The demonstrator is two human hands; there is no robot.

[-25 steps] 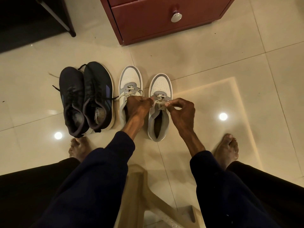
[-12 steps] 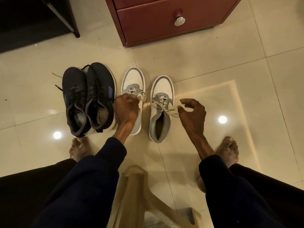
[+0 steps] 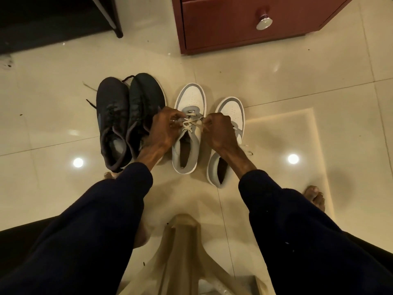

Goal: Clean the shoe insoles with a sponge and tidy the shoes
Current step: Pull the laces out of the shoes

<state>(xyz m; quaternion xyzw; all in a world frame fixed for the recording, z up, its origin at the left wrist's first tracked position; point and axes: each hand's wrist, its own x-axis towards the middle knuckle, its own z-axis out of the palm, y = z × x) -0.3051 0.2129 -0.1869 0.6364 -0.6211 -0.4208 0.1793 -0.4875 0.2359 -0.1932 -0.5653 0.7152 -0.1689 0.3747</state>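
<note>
Head view. White shoe [image 3: 192, 99]: grey-trimmed, set upright on the floor, toe pointed away from the person, opening toward them. Laces [image 3: 191, 123]: pale, drawn across the tongue of this shoe, held between the two hands. Left hand [image 3: 164, 128]: fingers curled, a lace end pinched at the shoe's left side. Right hand [image 3: 219, 133]: fingers curled, the other lace end pinched at the shoe's right side; the hand is seen partly over the second shoe. Both hands are placed just above the lacing, the shoe lying directly beneath and between them. Second shoe [image 3: 231, 109]: same make, set just beside the first on its right, slightly nearer the person, a loose lace end trailed onto the floor. Black shoes [image 3: 127, 116]: a pair, pressed side by side, set just left of the white pair, partly covered by the left wrist. Floor [image 3: 297, 86]: glossy cream tiles, two ceiling lights reflected. Cabinet [image 3: 212, 28]: red-brown, one drawer fitted with a metal knob [image 3: 264, 23], stood beyond the shoes. Stool [image 3: 182, 252]: beige plastic, seen between dark-sleeved arms. A bare foot [image 3: 314, 198] is rested on the tiles at right.
</note>
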